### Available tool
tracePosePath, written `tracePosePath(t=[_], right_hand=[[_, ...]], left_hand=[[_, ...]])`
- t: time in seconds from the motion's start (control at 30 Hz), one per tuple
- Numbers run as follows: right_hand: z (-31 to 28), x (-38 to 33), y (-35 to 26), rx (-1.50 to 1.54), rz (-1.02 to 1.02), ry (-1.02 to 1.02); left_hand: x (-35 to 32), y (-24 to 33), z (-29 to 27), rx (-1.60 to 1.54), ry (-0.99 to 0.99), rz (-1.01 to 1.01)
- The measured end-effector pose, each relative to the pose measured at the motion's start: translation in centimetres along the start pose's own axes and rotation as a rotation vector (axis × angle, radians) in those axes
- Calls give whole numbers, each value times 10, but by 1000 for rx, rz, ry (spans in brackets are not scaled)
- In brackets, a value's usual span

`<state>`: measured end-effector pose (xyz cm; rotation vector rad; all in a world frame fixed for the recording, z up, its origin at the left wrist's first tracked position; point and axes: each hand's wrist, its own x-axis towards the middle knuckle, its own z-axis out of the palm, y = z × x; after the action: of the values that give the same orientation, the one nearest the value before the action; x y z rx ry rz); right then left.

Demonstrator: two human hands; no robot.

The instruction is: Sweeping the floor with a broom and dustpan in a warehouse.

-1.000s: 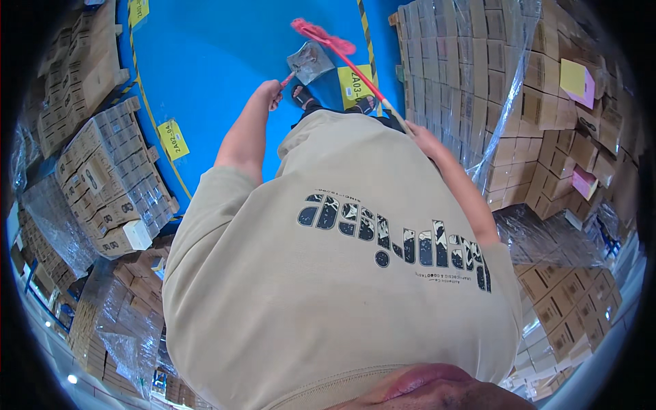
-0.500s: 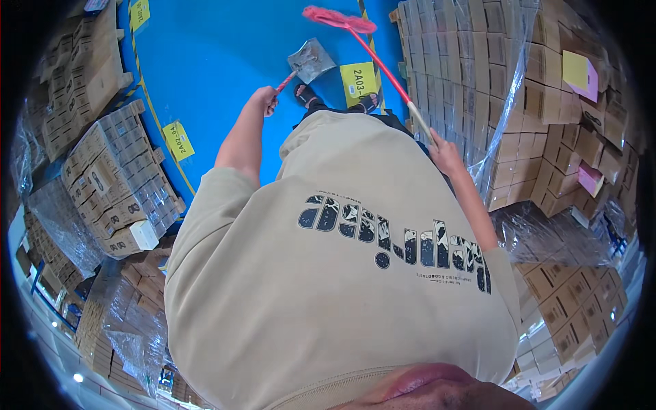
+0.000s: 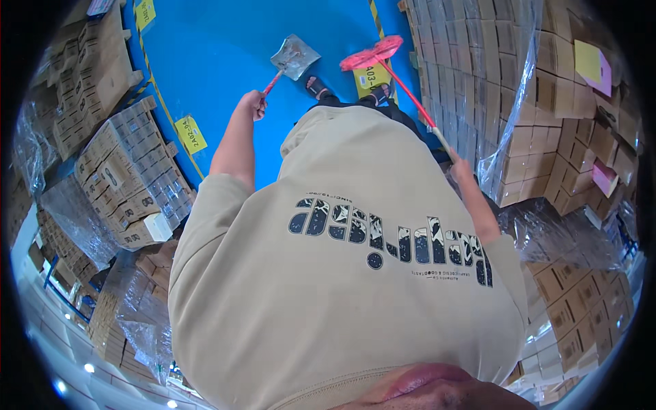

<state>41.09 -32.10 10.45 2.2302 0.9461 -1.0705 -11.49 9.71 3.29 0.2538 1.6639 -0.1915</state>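
Observation:
My left hand (image 3: 255, 105) is closed round the handle of a metal dustpan (image 3: 295, 57). Its silver pan is held out ahead of my left foot, with some small debris that I cannot make out in it. In my right hand (image 3: 460, 169) is the pale end of a broom's (image 3: 417, 106) long red handle, fingers wrapped round it. The broom's pink-red head (image 3: 372, 55) lies over the far part of a yellow floor label (image 3: 371, 77), just ahead of my right foot.
Pallets of cardboard boxes (image 3: 126, 174) line the left side, and wrapped box stacks (image 3: 471, 75) rise close on the right. Yellow-black tape (image 3: 158, 102) and a yellow label (image 3: 190, 134) mark the blue floor (image 3: 212, 55). My sandalled feet (image 3: 318, 87) stand between the stacks.
The broom head has come nearer and to the right, now partly covering the yellow label. The dustpan has shifted slightly left and away from my feet. Both hands keep their holds.

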Motion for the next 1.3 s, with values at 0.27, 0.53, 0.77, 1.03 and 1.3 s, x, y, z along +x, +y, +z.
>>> tracePosePath(t=[0.27, 0.53, 0.77, 1.03, 1.3], right_hand=[[-3, 2, -3, 22, -22, 3], [-77, -37, -66, 608, 164, -216], [-90, -39, -104, 251, -335, 304], [-83, -24, -166, 209, -287, 82], [-95, -28, -215, 357, -383, -75]], left_hand=[[0, -4, -11, -81, 13, -5], [20, -8, -38, -48, 2, 24], [20, 12, -47, 87, -16, 13], [23, 49, -27, 332, 37, 73], [20, 77, -31, 483, 30, 111]])
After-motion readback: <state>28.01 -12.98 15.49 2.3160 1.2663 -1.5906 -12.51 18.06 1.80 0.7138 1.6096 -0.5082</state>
